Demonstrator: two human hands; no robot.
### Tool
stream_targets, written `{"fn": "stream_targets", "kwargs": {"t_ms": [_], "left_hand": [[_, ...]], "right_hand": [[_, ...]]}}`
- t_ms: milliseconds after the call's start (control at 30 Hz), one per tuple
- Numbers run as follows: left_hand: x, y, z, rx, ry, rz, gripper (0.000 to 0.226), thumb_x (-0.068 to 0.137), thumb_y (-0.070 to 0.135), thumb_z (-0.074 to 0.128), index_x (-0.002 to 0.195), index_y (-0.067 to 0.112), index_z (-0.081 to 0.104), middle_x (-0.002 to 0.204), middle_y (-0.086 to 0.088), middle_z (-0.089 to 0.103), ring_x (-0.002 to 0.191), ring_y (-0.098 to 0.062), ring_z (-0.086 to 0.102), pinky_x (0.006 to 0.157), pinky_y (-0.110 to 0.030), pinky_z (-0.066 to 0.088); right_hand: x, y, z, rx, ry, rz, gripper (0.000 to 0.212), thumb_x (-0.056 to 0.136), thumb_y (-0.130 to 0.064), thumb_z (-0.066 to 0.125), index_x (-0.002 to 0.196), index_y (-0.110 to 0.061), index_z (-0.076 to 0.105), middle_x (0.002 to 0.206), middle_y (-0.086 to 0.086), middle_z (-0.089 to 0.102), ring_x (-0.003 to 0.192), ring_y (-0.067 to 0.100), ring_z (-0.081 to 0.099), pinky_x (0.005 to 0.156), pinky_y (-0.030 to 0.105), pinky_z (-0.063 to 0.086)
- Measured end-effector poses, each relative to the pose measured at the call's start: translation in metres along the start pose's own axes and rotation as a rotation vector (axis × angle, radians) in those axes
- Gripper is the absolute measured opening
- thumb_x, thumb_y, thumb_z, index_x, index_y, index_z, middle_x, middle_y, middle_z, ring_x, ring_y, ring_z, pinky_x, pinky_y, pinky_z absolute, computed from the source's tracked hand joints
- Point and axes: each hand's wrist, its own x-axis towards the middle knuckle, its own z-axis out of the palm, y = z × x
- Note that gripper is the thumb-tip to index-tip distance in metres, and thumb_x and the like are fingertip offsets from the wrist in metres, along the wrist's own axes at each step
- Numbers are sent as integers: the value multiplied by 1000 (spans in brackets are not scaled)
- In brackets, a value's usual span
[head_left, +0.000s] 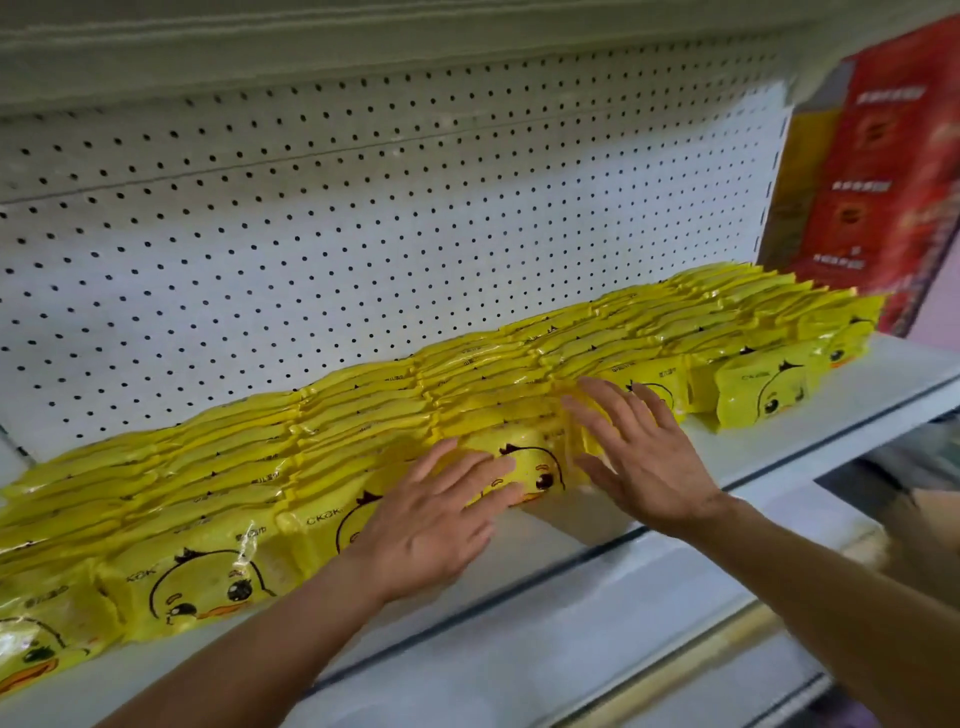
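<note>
Where the front row of packs meets a gap, the left hand (441, 525) presses straight, slightly spread fingers flat on the face of one duck pack (535, 467); the right hand (641, 452) lies just beside it, fingers spread wide over the pack tops; that pack stands upright mid-shelf in the front row; more yellow packs (208, 467) fill the white shelf (763, 441) back to the pegboard (363, 234); a red box (883, 171) stands far right

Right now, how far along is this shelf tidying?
Mostly done: rows of yellow duck packs already cover the shelf. In hand: the left hand lies flat on one front pack, with the right hand at its right side. Left: probably squaring it and closing the gap beside it.
</note>
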Motion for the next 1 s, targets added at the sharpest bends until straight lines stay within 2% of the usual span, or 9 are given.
{"fn": "stream_targets", "kwargs": {"t_ms": [100, 200, 300, 433, 567, 733, 833, 933, 1000], "left_hand": [[43, 24, 3, -90, 15, -49, 51, 87, 37, 56, 137, 29, 48, 148, 4, 46, 131, -17, 45, 115, -46, 27], [89, 50, 13, -134, 6, -108, 56, 86, 38, 54, 141, 29, 43, 154, 4, 38, 138, -17, 38, 115, -48, 22], [136, 72, 28, -136, 11, -199, 60, 85, 40, 49, 143, 29, 41, 155, 4, 37, 139, -18, 36, 115, -50, 20], [188, 87, 54, -58, -31, -313, 79, 81, 48, 70, 148, 28, 33, 156, 1, 37, 142, -25, 38, 114, -56, 16], [218, 90, 79, 36, -105, -381, 90, 77, 57, 71, 150, 28, 27, 157, -3, 35, 143, -29, 36, 112, -59, 18], [225, 90, 98, 133, -242, -446, 83, 87, 68, 27, 155, 25, 10, 163, -3, 21, 149, -26, 22, 117, -60, 12], [228, 92, 105, 187, -252, -468, 92, 85, 74, 39, 156, 25, 6, 164, -1, 13, 149, -24, 22, 118, -60, 9], [231, 96, 108, 214, -223, -502, 100, 79, 73, 51, 155, 23, 9, 162, -2, 22, 145, -24, 32, 116, -59, 16], [230, 96, 111, 216, -207, -501, 98, 80, 72, 49, 155, 23, 9, 162, -3, 24, 145, -24, 32, 116, -58, 19]], "right_hand": [[-24, 37, -15, 47, 26, 145, 55, 97, -47, 34, 145, -21, 34, 151, 9, 36, 131, 30, 41, 104, 49, 36], [-49, 81, -22, 96, 39, 300, 60, 96, -50, 35, 146, -18, 34, 151, 9, 33, 132, 31, 39, 103, 47, 37], [-70, 124, -20, 205, 102, 496, 68, 94, -52, 40, 147, -11, 29, 151, 16, 29, 134, 34, 33, 106, 49, 36], [-78, 173, -9, 346, 55, 715, 98, 80, -66, 49, 152, -8, 17, 158, 19, 13, 144, 36, 14, 113, 55, 29], [-69, 196, 12, 397, -41, 742, 124, 63, -73, 58, 153, -6, 6, 159, 22, 3, 147, 38, 5, 113, 57, 27], [-64, 206, 32, 409, -34, 654, 131, 56, -81, 55, 151, -3, 8, 155, 32, 7, 145, 46, 7, 112, 61, 26], [-62, 209, 36, 430, -10, 631, 130, 57, -83, 53, 152, -7, 5, 157, 29, 1, 145, 41, 1, 113, 63, 20], [-63, 211, 41, 442, -10, 606, 128, 59, -88, 48, 152, -13, 0, 158, 27, -5, 146, 39, -4, 115, 62, 16], [-62, 211, 44, 441, -24, 603, 132, 58, -94, 40, 152, -11, 0, 157, 28, -7, 146, 41, -5, 116, 61, 14]]}}
